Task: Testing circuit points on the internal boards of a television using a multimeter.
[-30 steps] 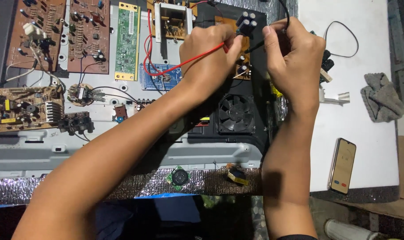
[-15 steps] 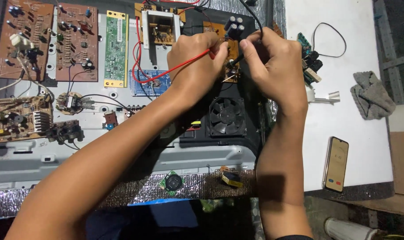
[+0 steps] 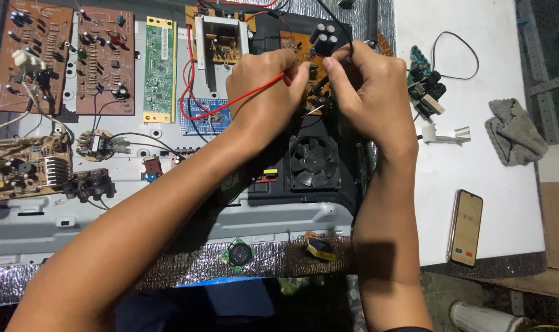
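My left hand (image 3: 264, 92) grips a red test probe with a red lead (image 3: 215, 106) that curves off to the left. My right hand (image 3: 368, 92) is closed on a black probe whose black lead (image 3: 336, 24) runs up and away. Both tips meet on an orange circuit board (image 3: 298, 46) with black capacitors (image 3: 324, 34), on top of a black unit with a cooling fan (image 3: 314, 162). My fingers hide the probe tips.
Brown circuit boards (image 3: 104, 58) and a green board (image 3: 160, 67) lie at the back left on a grey metal panel (image 3: 169, 215). A small blue board (image 3: 206, 117) sits under the red lead. A phone (image 3: 465, 227), a grey rag (image 3: 516, 132) and a small black part with a cable (image 3: 427, 86) lie on the white table at right.
The view has shifted, so the boards and both hands sit lower in frame. My hands stay on the orange board, with the right hand closing in on the left.
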